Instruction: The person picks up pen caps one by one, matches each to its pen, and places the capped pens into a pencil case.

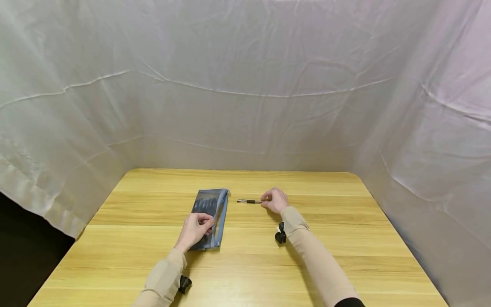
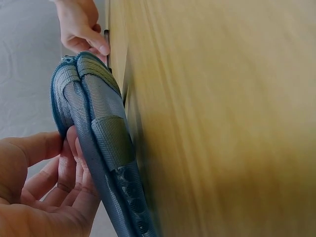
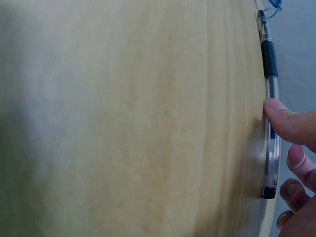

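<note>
A blue-trimmed mesh zip pouch lies left of the table's middle, with several dark pens showing through it. My left hand pinches the upper edge of its right side between thumb and fingers, and the two zip edges stand apart there. In the left wrist view the pouch appears edge-on beside the fingertips. To the right, a clear pen with a black grip lies level along the tabletop. My right hand holds its rear half; the thumb presses on the barrel of the pen.
The wooden table has its far edge against a pale hanging cloth, which also runs along both sides. A black wrist camera sits at the right wrist, and another wrist camera at the left.
</note>
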A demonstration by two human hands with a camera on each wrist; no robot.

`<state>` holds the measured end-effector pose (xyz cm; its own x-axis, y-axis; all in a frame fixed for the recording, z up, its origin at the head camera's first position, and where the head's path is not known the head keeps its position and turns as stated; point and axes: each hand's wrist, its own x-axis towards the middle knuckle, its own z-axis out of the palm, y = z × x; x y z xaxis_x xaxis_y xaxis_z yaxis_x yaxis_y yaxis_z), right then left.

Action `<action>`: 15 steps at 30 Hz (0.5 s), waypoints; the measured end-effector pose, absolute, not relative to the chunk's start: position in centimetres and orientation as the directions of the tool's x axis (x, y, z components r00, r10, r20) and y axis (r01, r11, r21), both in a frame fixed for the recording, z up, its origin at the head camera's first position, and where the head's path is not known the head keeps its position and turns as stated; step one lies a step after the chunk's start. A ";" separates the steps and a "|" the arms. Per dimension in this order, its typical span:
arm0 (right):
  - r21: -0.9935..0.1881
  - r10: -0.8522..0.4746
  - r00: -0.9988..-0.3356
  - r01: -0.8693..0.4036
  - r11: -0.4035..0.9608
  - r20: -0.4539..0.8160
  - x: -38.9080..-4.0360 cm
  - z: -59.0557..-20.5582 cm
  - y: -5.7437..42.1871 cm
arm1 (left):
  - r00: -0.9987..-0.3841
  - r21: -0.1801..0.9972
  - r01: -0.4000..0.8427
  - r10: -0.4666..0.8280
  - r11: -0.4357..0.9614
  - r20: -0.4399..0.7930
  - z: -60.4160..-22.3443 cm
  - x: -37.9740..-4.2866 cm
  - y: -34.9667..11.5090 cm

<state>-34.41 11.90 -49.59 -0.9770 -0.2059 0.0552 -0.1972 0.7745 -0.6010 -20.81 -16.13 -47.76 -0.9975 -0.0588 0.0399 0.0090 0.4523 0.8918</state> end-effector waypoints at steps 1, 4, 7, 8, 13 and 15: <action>-0.598 -0.206 -0.977 -0.199 0.776 0.056 -34.4 -49.6 11.9 | -0.998 0.892 0.009 -0.058 0.452 0.039 -47.8 -20.8 -16.1; -0.594 -0.205 -0.977 -0.200 0.779 0.060 -34.5 -49.7 11.8 | -0.998 0.892 0.009 -0.056 0.452 0.039 -47.8 -20.8 -16.2; -0.594 -0.204 -0.977 -0.200 0.779 0.061 -34.5 -49.6 11.8 | -0.998 0.891 0.011 -0.055 0.454 0.040 -47.8 -20.8 -16.2; -0.593 -0.204 -0.977 -0.200 0.780 0.061 -34.5 -49.6 11.7 | -0.998 0.891 0.011 -0.055 0.455 0.041 -47.8 -20.8 -16.2; -0.588 -0.208 -0.976 -0.205 0.783 0.063 -34.4 -49.6 11.7 | -0.997 0.889 0.016 -0.055 0.458 0.047 -47.9 -20.8 -16.2; -0.589 -0.211 -0.975 -0.209 0.781 0.065 -34.2 -49.6 11.7 | -0.997 0.889 0.017 -0.056 0.459 0.048 -47.9 -20.8 -16.2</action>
